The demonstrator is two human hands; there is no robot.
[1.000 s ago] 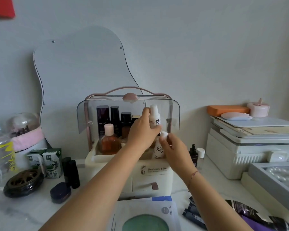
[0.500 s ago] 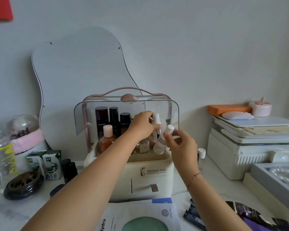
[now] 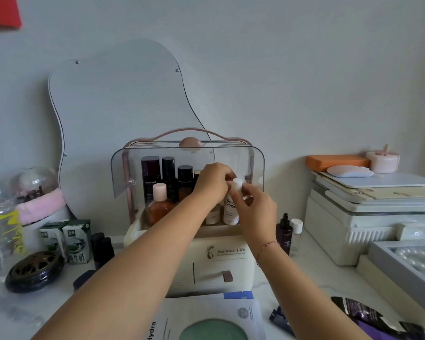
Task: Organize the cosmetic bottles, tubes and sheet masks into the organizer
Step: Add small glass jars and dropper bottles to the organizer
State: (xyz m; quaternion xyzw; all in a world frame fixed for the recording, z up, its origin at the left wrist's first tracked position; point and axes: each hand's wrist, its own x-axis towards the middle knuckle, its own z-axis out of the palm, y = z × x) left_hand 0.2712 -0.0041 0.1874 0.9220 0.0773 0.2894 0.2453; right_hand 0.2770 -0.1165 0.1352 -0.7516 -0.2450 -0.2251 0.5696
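Note:
The cream organizer [image 3: 221,252] stands in the middle with its clear lid raised; dark bottles and an amber bottle with a pink cap [image 3: 160,207] fill its top compartment. My right hand [image 3: 255,212] pinches the cap of a white printed bottle [image 3: 231,212], which stands upright at the front right of that compartment. My left hand [image 3: 212,182] is closed just behind it around a white spray bottle that is almost fully hidden. A white sheet mask with a green circle [image 3: 206,322] and dark sachets [image 3: 366,317] lie in front.
Right of the organizer stand a dark dropper bottle [image 3: 284,231] and a small white-capped bottle [image 3: 297,228], then stacked white boxes [image 3: 368,217] and a pearl tray [image 3: 415,263]. To the left are small dark bottles [image 3: 103,249], milk cartons [image 3: 69,239], a dark round holder [image 3: 35,271] and a wavy mirror [image 3: 118,106].
Both hands have come together inside the top compartment. The white printed bottle went from tilted in the air to upright in the compartment, and the spray bottle dropped behind my left hand.

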